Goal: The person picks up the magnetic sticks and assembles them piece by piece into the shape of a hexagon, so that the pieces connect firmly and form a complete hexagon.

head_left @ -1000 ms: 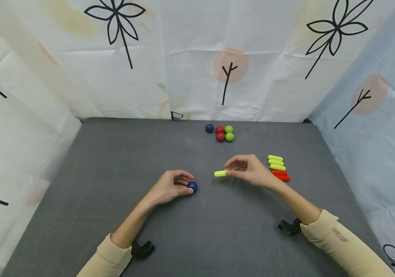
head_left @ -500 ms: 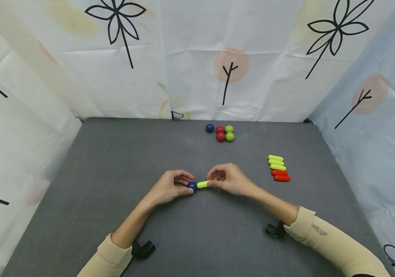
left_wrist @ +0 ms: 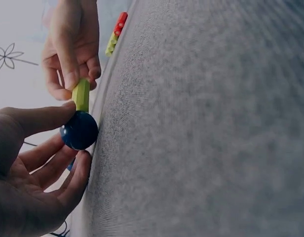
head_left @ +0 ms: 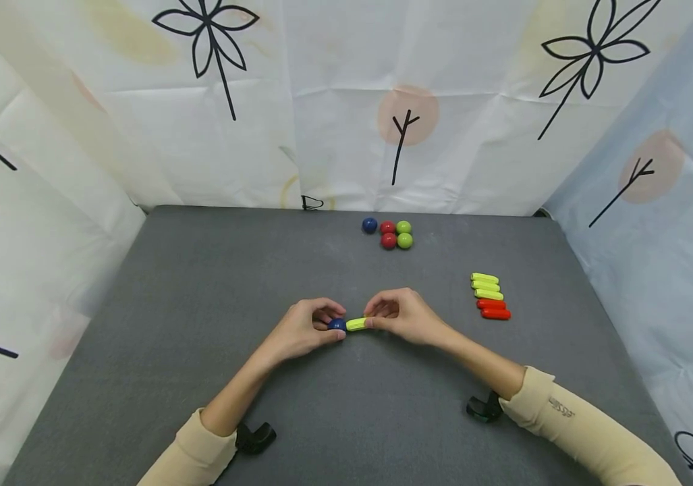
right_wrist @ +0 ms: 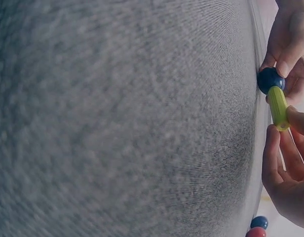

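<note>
Near the middle of the grey table, my left hand (head_left: 306, 329) pinches a dark blue ball (left_wrist: 79, 130) between thumb and fingertips. Facing it, my right hand (head_left: 405, 317) pinches a short yellow-green ribbed stick (head_left: 355, 325). The stick's near end touches the ball in all three views. In the right wrist view the stick (right_wrist: 279, 107) shows a small hole in its free end, with thumb and fingertips around that end. Whether the two pieces are joined cannot be told.
At the table's back stand a blue ball (head_left: 370, 225), two red balls (head_left: 389, 241) and two green balls (head_left: 405, 241), close together. To the right lie three yellow-green sticks (head_left: 486, 286) and two red sticks (head_left: 494, 314) in a row. Patterned white cloth (head_left: 346, 101) hangs behind.
My right hand has come left and toward me with the yellow-green stick, whose end now meets the blue ball. The left hand's fingers have shifted slightly over the ball.
</note>
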The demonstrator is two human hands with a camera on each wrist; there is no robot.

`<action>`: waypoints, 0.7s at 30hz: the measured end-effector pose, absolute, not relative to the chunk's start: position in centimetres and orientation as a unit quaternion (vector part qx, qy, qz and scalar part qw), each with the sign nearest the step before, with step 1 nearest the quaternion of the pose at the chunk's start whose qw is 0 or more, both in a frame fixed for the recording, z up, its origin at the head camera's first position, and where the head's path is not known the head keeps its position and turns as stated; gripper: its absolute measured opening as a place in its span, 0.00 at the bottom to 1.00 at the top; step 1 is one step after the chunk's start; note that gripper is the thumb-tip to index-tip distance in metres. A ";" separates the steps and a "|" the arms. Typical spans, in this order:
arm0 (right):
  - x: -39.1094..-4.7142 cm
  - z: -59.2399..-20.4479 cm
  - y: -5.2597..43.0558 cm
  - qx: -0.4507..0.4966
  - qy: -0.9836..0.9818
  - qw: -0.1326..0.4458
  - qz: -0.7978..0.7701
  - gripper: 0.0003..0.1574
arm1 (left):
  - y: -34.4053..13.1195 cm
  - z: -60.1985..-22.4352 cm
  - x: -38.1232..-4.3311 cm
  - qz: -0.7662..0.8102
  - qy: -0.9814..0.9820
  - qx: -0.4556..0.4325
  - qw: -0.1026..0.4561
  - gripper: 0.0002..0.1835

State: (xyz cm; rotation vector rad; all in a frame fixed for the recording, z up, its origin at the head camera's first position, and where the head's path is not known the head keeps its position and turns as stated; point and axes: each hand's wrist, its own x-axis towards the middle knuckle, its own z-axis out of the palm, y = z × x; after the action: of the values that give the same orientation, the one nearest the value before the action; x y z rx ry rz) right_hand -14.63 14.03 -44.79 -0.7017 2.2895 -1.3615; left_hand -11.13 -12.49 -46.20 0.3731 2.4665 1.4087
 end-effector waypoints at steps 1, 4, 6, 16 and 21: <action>-14.7 -44.8 14.0 -0.250 0.815 0.191 -0.487 0.09 | -12.4 -46.2 -11.2 0.483 0.855 0.131 0.134 0.19; -14.7 -44.7 13.9 -0.251 0.812 0.184 -0.494 0.09 | -12.1 -46.2 -11.4 0.480 0.857 0.135 0.129 0.19; -14.7 -44.6 13.7 -0.254 0.810 0.180 -0.497 0.09 | -11.9 -46.2 -11.5 0.482 0.855 0.140 0.129 0.18; -15.6 -44.0 13.2 -0.263 0.800 0.184 -0.506 0.09 | -11.6 -46.3 -11.6 0.492 0.851 0.142 0.116 0.12; -17.2 -43.2 13.4 -0.254 0.807 0.177 -0.504 0.10 | -11.8 -46.3 -11.6 0.497 0.849 0.139 0.113 0.12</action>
State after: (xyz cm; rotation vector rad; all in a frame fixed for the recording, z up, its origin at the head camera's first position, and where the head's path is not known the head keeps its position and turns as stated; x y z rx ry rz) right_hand -17.25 13.40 -43.16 -0.7189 2.2827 -1.4252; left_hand -11.61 -11.79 -46.34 0.4069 2.4920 1.4577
